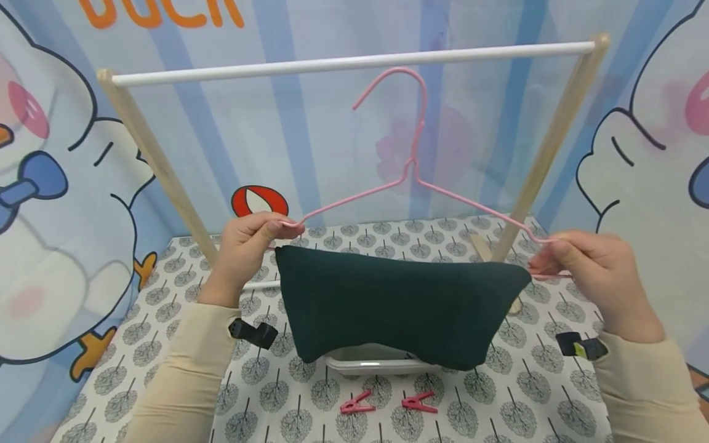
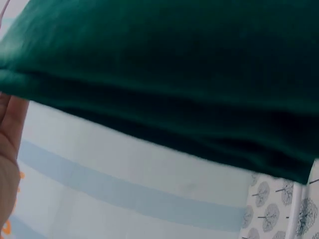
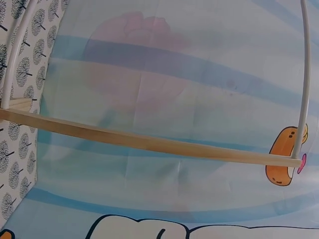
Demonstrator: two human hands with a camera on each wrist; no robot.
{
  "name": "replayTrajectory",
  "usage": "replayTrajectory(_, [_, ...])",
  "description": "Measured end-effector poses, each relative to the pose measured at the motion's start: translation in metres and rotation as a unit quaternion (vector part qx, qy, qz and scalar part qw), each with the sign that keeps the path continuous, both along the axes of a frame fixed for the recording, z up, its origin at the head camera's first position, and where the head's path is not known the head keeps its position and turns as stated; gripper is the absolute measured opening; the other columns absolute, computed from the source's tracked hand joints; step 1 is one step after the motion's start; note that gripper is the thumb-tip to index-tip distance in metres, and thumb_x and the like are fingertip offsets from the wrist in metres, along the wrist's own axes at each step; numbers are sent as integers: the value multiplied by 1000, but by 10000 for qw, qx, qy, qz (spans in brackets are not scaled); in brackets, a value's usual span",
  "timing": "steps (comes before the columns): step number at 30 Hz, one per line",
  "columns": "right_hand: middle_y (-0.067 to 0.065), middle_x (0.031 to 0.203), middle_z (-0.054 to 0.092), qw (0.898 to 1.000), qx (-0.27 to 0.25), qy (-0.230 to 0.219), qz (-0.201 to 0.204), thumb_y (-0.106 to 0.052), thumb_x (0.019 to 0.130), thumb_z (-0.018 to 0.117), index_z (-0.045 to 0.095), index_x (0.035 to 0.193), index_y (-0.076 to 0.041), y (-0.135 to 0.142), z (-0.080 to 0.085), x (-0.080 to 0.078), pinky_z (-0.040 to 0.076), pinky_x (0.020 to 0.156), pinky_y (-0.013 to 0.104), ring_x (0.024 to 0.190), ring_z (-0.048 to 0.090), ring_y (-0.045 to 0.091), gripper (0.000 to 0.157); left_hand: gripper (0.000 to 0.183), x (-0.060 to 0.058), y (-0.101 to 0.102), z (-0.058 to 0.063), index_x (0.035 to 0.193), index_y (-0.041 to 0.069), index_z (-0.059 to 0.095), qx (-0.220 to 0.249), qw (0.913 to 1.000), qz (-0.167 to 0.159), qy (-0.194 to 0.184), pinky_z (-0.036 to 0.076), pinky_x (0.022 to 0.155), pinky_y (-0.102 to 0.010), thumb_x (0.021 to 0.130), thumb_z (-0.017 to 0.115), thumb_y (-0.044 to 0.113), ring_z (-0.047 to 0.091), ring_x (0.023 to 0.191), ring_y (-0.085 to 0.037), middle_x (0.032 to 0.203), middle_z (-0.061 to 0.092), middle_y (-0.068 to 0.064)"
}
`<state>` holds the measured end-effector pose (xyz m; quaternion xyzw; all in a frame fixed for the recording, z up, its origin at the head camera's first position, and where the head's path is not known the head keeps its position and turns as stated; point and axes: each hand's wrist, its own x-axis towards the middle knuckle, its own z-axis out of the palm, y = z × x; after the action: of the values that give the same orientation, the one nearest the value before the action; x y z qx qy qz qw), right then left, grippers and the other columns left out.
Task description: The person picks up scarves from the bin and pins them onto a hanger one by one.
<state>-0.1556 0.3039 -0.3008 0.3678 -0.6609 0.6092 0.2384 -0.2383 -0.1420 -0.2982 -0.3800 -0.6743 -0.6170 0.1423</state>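
Note:
A pink wire hanger [image 1: 354, 198] is held up between both hands, its hook toward the top of the head view. My left hand [image 1: 250, 246] pinches the hanger's left corner, thumb on top. The right hand [image 1: 600, 271] grips its right corner. Dark green cloth [image 1: 399, 307] hangs draped over the hanger's lower bar, which shows only at the ends. In the left wrist view the cloth [image 2: 164, 59] fills the upper part, layered along its lower edge, with part of the left hand [image 2: 9, 154] at the side. The right wrist view shows neither hand nor hanger.
Behind the hanger stands a rack with a white rod [image 1: 354, 61] and wooden posts [image 1: 545, 154]. A white container [image 1: 382, 367] is partly hidden below the cloth. Two pink clothespins [image 1: 357, 403] lie in front on the tree-patterned tablecloth [image 1: 299, 424].

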Motion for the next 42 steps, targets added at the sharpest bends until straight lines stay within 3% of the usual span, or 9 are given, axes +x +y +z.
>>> replayTrajectory(8, [7, 74, 70, 9959, -241, -711, -504, 17, 87, 47, 64, 87, 14, 1, -1, -3, 55, 57, 21, 64, 68, 13, 18, 17, 4, 9, 5, 95, 17, 72, 501, 9977, 194, 425, 54, 77, -24, 90, 56, 20, 68, 83, -7, 90, 71, 9])
replayTrajectory(11, [3, 82, 71, 9938, 177, -672, -873, 13, 90, 47, 65, 94, 11, 2, -4, -3, 54, 63, 18, 71, 69, 9, 18, 17, 5, 11, 5, 95, 15, 72, 598, 9965, 235, 537, 54, 77, -26, 89, 57, 20, 69, 83, -7, 89, 71, 8])
replayTrajectory(16, [2, 94, 71, 9927, 132, -569, -1053, -12, 97, 47, 64, 106, 9, 4, -17, -2, 52, 72, 15, 83, 68, 8, 28, 17, 8, 12, 4, 93, 13, 72, 674, 9949, 443, 613, 55, 76, -26, 89, 56, 19, 68, 83, -7, 89, 71, 6])
replayTrajectory(20, [4, 95, 71, 9883, -569, -1084, -905, -35, 96, 47, 65, 106, 5, 4, -29, 2, 53, 74, 19, 84, 69, 11, 45, 18, 9, 13, 1, 92, 7, 71, 721, 9941, 598, 548, 55, 76, -28, 92, 54, 13, 69, 83, -8, 90, 71, 6])
replayTrajectory(23, [3, 95, 70, 9852, -585, -1398, -805, -39, 95, 46, 65, 106, 0, 10, -43, 6, 53, 75, 20, 84, 69, 11, 45, 22, 10, 13, 1, 92, -7, 68, 757, 9934, 609, 610, 55, 76, -29, 92, 53, 9, 69, 83, -9, 92, 71, 6])
replayTrajectory(27, [-2, 94, 69, 9731, 777, -1727, -1313, -25, 99, 44, 61, 111, 6, 12, -72, 14, 54, 72, 19, 81, 67, 6, 37, 25, 9, 13, 0, 91, -15, 64, 840, 9917, 645, 729, 55, 76, -29, 92, 53, 8, 69, 83, -10, 92, 71, 7])
replayTrajectory(30, [5, 91, 69, 9426, 1979, -2169, -1590, -12, 98, 45, 58, 111, 12, 2, -94, 20, 55, 66, 21, 76, 66, 3, 31, 24, 9, 13, 0, 90, -14, 65, 943, 9905, 688, 727, 55, 75, -30, 92, 54, 8, 69, 82, -10, 90, 71, 6])
replayTrajectory(34, [17, 87, 68, 9158, 2791, -2583, -1294, -12, 95, 52, 61, 107, 12, -15, -118, 28, 55, 60, 24, 70, 66, 6, 28, 24, 11, 13, -1, 90, -14, 65, 1022, 9905, 708, 595, 55, 75, -32, 92, 54, 7, 69, 82, -12, 89, 72, 4])
replayTrajectory(42, [3, 78, 68, 9068, 3536, -2255, -436, -20, 86, 65, 66, 97, 5, -56, -146, 51, 52, 56, 22, 66, 61, 2, 27, 27, 16, 11, 0, 91, -17, 63, 1100, 9884, 907, 517, 55, 75, -31, 93, 53, 8, 70, 82, -12, 89, 72, 5])
